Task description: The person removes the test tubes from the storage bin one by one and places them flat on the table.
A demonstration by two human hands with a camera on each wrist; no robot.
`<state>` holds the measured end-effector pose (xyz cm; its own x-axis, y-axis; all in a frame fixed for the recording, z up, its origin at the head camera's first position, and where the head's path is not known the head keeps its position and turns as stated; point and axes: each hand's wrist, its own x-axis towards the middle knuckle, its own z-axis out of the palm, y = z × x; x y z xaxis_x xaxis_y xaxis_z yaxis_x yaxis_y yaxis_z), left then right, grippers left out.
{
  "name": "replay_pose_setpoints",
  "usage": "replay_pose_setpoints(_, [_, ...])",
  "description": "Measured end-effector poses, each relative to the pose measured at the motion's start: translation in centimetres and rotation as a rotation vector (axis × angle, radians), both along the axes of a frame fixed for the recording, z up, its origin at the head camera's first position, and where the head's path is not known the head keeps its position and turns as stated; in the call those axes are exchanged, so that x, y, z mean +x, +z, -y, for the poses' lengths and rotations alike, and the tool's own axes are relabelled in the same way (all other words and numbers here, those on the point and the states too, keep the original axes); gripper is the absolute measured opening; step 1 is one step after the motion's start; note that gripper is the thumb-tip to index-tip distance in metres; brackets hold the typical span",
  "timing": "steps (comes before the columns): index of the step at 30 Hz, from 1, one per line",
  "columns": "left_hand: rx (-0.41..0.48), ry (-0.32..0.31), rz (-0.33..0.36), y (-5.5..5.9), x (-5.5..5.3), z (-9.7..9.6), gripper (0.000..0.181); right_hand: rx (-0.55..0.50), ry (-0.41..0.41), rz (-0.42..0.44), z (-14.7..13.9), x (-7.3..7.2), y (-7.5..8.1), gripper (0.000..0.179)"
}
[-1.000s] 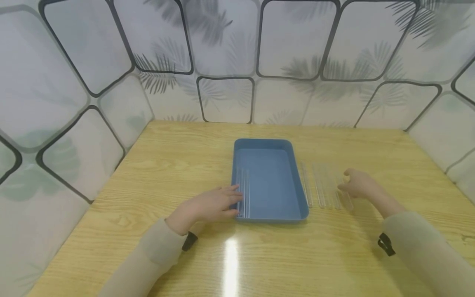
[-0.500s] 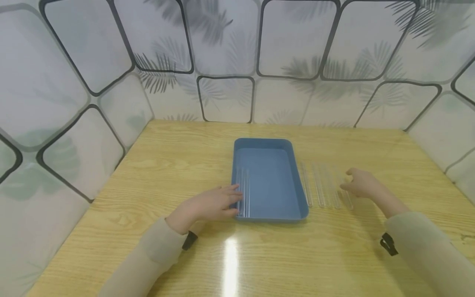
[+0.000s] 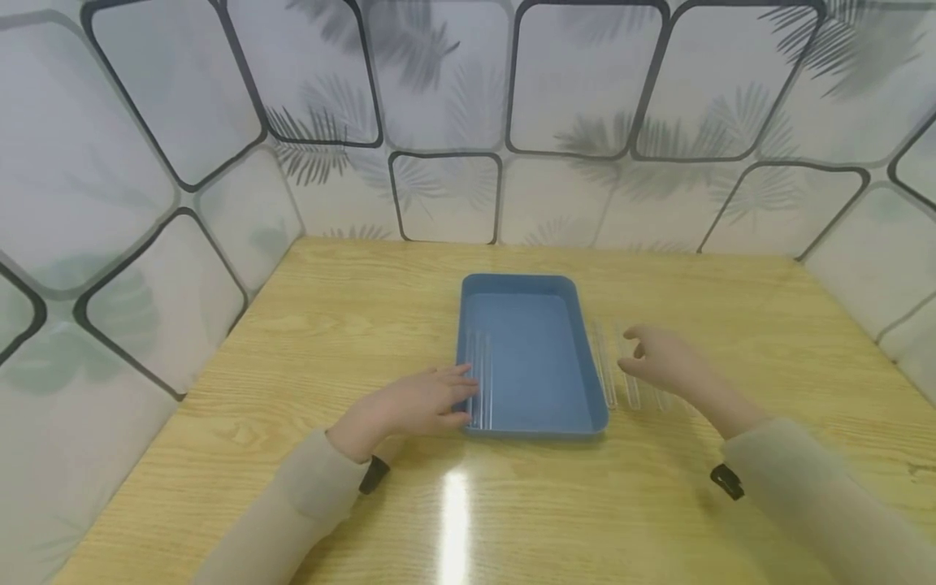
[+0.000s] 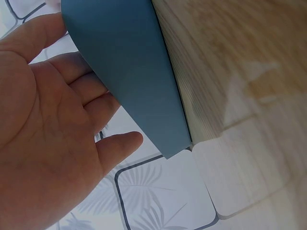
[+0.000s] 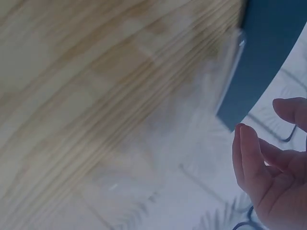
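Left hand (image 3: 420,400): we held it spread at the tray (image 3: 537,357), fingertips by clear tubes (image 3: 487,394) | Right hand (image 3: 665,361): half-spread, above loose tubes (image 3: 605,374) beside it.

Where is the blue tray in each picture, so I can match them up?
Head: the blue tray is a little right of and below the middle.
Left wrist: the blue tray is at the top, near the middle, beside the left hand.
Right wrist: the blue tray is at the top right, above the right hand.
Shared landmark: the wooden table.
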<state>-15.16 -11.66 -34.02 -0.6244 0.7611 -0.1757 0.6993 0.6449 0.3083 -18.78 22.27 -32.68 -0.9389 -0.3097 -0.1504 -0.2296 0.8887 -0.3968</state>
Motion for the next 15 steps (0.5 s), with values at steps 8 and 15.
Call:
replay_pose_setpoints(8, [-0.014,0.012,-0.002,-0.1,0.0,-0.1,0.047,0.033,0.05,-0.123,5.6,-0.1,0.1,0.044])
replay_pose_setpoints(15, [-0.011,0.015,0.001,0.0,-0.1,-0.3,0.048,-0.106,0.142,-0.053,10.7,0.2,0.0,0.043])
